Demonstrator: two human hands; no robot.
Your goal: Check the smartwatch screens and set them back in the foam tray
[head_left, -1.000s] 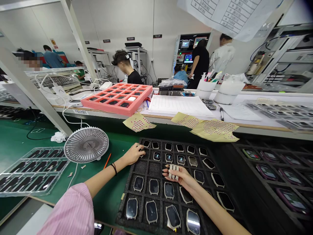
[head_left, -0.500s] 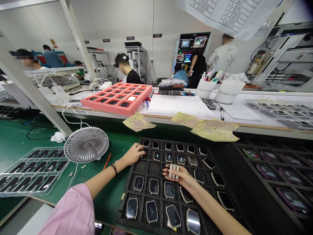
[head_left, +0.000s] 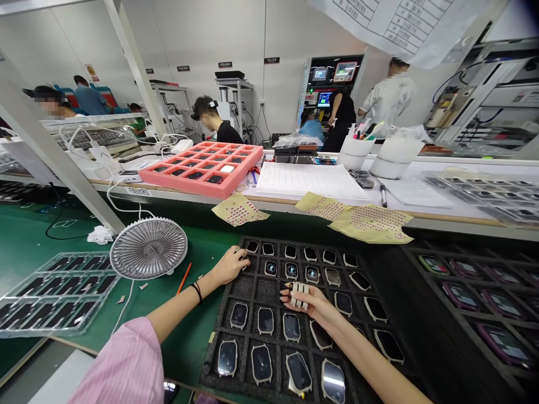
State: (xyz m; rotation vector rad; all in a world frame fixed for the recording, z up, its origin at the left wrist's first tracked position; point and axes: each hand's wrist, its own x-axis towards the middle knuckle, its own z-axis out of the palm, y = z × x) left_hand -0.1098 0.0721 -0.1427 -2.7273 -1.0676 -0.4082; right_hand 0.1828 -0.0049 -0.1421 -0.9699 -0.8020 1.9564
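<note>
A black foam tray (head_left: 248,331) with rows of smartwatch bodies in its compartments lies before me. At its far left edge, my left hand (head_left: 231,265) has its fingers closed on a smartwatch (head_left: 243,267) in the second row, largely hidden by them. My right hand (head_left: 302,297) is over the middle of the tray, white bands around its curled fingers. What lies under those fingers, if anything, is hidden. Between the hands, several watches have lit screens, one of them a lit watch (head_left: 291,270). Dark-screened watches (head_left: 265,321) fill the nearer rows.
Left of the tray are a grey fan (head_left: 148,248), an orange stick (head_left: 184,278) and a clear plastic tray (head_left: 54,294). A second foam tray (head_left: 455,320) with purple-framed watches lies right. On the shelf are a pink foam tray (head_left: 236,179) and papers (head_left: 309,179). People work beyond.
Both hands keep nearly the same place and pose. In the background, the person in white has shifted slightly right, and the seated person in black has moved a little left.
</note>
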